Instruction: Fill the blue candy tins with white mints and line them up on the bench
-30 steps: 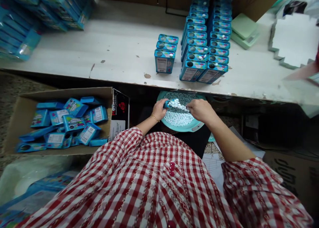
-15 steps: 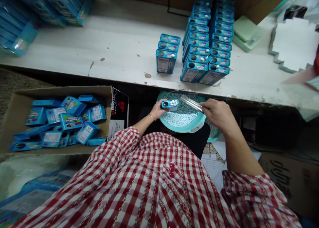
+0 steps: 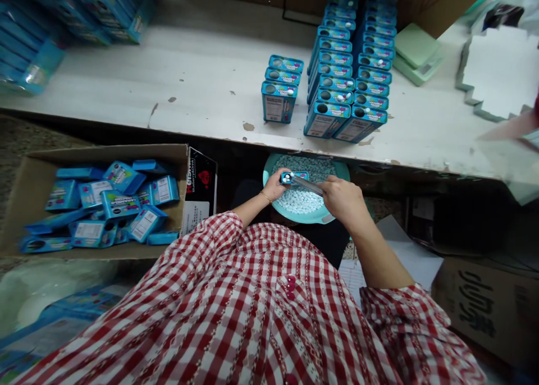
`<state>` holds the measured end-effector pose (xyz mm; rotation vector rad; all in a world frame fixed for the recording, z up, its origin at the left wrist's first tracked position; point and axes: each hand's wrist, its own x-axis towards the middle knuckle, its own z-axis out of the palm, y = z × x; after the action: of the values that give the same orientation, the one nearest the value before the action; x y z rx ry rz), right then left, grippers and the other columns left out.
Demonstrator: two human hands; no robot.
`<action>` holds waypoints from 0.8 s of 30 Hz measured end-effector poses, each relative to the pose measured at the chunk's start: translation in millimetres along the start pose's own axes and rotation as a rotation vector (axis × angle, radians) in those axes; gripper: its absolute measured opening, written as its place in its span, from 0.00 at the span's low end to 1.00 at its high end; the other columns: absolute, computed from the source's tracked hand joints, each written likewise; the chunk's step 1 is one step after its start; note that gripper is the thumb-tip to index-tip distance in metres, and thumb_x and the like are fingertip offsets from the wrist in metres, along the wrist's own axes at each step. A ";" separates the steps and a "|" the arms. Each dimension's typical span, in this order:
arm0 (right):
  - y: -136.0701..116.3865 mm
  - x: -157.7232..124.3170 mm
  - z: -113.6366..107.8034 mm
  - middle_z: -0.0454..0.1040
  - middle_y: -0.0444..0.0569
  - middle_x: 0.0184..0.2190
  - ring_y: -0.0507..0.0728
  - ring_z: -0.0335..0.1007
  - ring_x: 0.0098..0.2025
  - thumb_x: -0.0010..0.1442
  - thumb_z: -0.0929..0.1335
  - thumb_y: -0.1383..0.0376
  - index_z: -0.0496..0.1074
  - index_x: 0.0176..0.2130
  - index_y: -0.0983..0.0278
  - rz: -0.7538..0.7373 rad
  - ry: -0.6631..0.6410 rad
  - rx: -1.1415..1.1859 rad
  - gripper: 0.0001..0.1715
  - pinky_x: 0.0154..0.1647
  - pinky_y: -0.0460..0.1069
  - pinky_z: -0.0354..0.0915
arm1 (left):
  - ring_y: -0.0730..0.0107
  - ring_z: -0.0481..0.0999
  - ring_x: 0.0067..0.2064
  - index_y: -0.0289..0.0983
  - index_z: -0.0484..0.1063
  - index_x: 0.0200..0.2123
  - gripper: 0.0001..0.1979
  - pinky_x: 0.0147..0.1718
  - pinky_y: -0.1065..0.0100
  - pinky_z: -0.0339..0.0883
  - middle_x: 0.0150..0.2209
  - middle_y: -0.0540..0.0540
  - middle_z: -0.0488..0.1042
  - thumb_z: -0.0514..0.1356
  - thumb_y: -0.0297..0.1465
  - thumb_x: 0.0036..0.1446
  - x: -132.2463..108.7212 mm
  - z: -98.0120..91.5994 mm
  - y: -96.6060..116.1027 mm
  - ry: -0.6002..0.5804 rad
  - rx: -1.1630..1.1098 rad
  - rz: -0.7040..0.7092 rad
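Note:
My left hand [image 3: 274,187] grips a small blue candy box [image 3: 293,177] over a teal bowl [image 3: 337,211] heaped with white candies [image 3: 301,200]. Closed around a clear plastic scoop [image 3: 307,184], my right hand [image 3: 343,198] lays its tip against the top of the box. Both hands hover just below the table's front edge, above my lap in a red checked shirt.
Rows of filled blue boxes [image 3: 349,76] stand on the white table [image 3: 202,82], with a green scale [image 3: 416,53] behind them. A cardboard carton [image 3: 33,177] of loose blue boxes sits at my left. More blue packs [image 3: 63,20] are stacked far left. Another carton [image 3: 488,306] lies at right.
The scoop, earlier heaped with candies on the box, lifted away empty to the right, then came back down onto the box top. The left hand barely moved.

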<state>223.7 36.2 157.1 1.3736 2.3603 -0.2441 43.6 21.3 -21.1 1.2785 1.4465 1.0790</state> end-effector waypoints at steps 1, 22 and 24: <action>-1.5 0.4 -1.4 0.74 0.53 0.41 0.56 0.72 0.39 0.62 0.57 0.67 0.76 0.46 0.58 -0.007 0.002 -0.004 0.22 0.32 0.46 0.60 | 0.70 0.72 0.38 0.35 0.68 0.40 0.20 0.42 0.69 0.66 0.36 0.50 0.72 0.62 0.19 0.40 -0.9 -1.3 0.5 0.008 0.021 -0.006; 22.3 25.6 92.2 0.74 0.55 0.46 0.58 0.71 0.43 0.63 0.57 0.69 0.75 0.49 0.60 0.075 -0.025 0.161 0.23 0.37 0.47 0.63 | 0.66 0.74 0.39 0.36 0.67 0.44 0.20 0.42 0.66 0.68 0.38 0.48 0.74 0.63 0.23 0.45 -18.8 -33.3 64.1 0.161 0.143 0.085; 17.6 36.1 111.0 0.74 0.55 0.46 0.57 0.71 0.44 0.62 0.57 0.72 0.74 0.50 0.61 0.055 -0.048 0.176 0.24 0.38 0.46 0.63 | 0.66 0.74 0.39 0.37 0.66 0.45 0.19 0.42 0.66 0.68 0.38 0.48 0.74 0.63 0.26 0.47 -13.9 -46.5 82.9 0.200 0.130 0.159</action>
<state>250.8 35.7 42.2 1.4920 2.3039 -0.4734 16.8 12.5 70.7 1.4302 1.6068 1.2649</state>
